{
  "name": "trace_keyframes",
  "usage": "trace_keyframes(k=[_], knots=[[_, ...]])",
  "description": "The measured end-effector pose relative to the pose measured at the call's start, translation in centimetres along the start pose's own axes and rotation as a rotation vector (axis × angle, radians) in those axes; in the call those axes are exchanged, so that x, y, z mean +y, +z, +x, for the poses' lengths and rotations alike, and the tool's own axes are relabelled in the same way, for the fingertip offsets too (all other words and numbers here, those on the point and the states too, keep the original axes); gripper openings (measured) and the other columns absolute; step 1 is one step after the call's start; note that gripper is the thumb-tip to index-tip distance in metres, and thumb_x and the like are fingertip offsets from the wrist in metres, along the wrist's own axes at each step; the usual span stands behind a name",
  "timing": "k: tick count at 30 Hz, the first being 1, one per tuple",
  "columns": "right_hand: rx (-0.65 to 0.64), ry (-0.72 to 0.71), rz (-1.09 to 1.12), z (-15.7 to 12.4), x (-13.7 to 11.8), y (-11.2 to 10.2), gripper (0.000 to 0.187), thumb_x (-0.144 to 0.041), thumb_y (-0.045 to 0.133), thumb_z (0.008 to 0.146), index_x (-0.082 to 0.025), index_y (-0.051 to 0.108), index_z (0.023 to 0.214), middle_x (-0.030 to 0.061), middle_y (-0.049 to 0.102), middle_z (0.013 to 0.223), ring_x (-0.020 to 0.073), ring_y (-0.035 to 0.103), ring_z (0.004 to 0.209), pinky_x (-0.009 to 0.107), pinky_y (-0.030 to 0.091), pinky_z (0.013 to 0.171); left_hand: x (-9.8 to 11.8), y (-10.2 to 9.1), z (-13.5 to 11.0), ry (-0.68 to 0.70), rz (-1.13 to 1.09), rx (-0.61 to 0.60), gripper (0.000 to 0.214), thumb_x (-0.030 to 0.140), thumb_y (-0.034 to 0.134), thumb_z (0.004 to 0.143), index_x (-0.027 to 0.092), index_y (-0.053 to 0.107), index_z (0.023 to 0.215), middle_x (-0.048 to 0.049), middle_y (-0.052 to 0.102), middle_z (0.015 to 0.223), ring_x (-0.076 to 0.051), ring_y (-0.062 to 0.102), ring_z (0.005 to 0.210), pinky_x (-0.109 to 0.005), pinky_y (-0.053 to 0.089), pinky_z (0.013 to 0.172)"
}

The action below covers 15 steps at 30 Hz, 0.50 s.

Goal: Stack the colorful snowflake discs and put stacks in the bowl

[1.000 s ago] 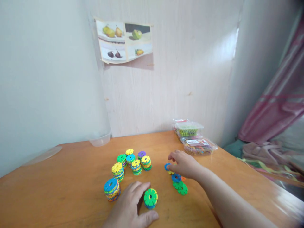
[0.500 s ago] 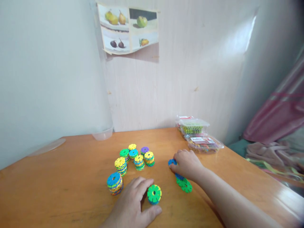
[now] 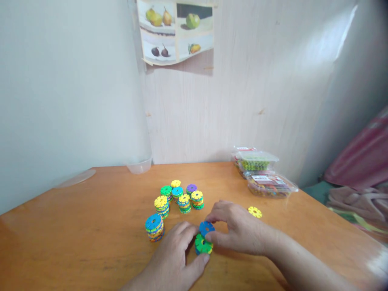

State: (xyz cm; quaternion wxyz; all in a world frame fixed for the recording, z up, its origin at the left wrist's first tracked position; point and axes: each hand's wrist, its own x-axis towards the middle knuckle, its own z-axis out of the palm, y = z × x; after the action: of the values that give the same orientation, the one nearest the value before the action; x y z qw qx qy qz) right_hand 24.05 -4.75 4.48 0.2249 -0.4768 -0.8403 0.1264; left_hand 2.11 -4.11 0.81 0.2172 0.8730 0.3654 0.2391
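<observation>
My right hand (image 3: 239, 230) pinches a blue flower-shaped disc (image 3: 207, 228) just above a short stack topped by a green disc (image 3: 203, 245). My left hand (image 3: 177, 258) curls round the left side of that stack, thumb at its front and fingers behind it. Several taller stacks of coloured discs (image 3: 182, 200) stand in a cluster behind, and one blue-topped stack (image 3: 154, 227) stands to the left of my left hand. A single yellow disc (image 3: 255, 211) lies flat on the table to the right of my right hand.
The wooden table (image 3: 91, 226) meets the wall in a corner. Two clear plastic boxes of small pieces (image 3: 263, 176) sit at the back right. A clear tub (image 3: 139, 165) and a clear lid (image 3: 75, 178) lie at the back left. Pink cloth (image 3: 357, 194) lies beyond the right edge.
My right hand has moved left from the loose discs, carrying a blue disc over to the green-topped stack. The yellow disc now lies uncovered. My left hand stays at the stack.
</observation>
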Motion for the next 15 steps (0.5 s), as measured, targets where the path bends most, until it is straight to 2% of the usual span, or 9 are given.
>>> trace_keyframes(k=[6,10,12,15], knots=[[-0.024,-0.06,-0.029,-0.3,-0.7,0.6,0.027,-0.037,0.07,0.078,-0.027,0.075,0.103,0.0025,0.072,0.09,0.0194,0.061,0.089,0.029,0.043,0.082,-0.4,0.3,0.0,-0.024,-0.024,0.019,0.033,0.034,0.068,0.081,0.024,0.061,0.111,-0.0049,0.063,0.107,-0.022,0.06,0.101,-0.033,0.048,0.09],[-0.014,-0.066,-0.036,-0.3,-0.4,0.5,0.035,-0.047,0.071,0.077,-0.027,0.074,0.106,0.0033,0.072,0.091,0.0208,0.06,0.091,0.031,0.042,0.083,-0.5,0.5,-0.1,-0.043,-0.005,0.023,0.039,0.033,0.071,0.077,0.023,0.06,0.113,-0.0059,0.063,0.11,-0.024,0.06,0.103,-0.035,0.048,0.091],[0.03,-0.025,-0.038,-0.2,0.3,0.0,0.033,-0.047,0.067,0.081,-0.024,0.075,0.104,0.0048,0.071,0.091,0.0203,0.06,0.09,0.03,0.043,0.081,-0.6,0.5,-0.2,-0.048,0.015,0.023,0.038,0.034,0.071,0.077,0.022,0.06,0.112,-0.0065,0.063,0.109,-0.024,0.06,0.102,-0.036,0.048,0.09],[0.128,0.127,-0.088,0.1,2.2,-1.4,0.023,-0.036,0.059,0.087,-0.021,0.075,0.092,0.0058,0.07,0.088,0.0186,0.061,0.086,0.028,0.042,0.077,-0.9,0.5,-0.2,-0.035,0.026,0.02,0.04,0.036,0.071,0.077,0.023,0.06,0.113,-0.0068,0.063,0.111,-0.025,0.059,0.105,-0.036,0.048,0.092]])
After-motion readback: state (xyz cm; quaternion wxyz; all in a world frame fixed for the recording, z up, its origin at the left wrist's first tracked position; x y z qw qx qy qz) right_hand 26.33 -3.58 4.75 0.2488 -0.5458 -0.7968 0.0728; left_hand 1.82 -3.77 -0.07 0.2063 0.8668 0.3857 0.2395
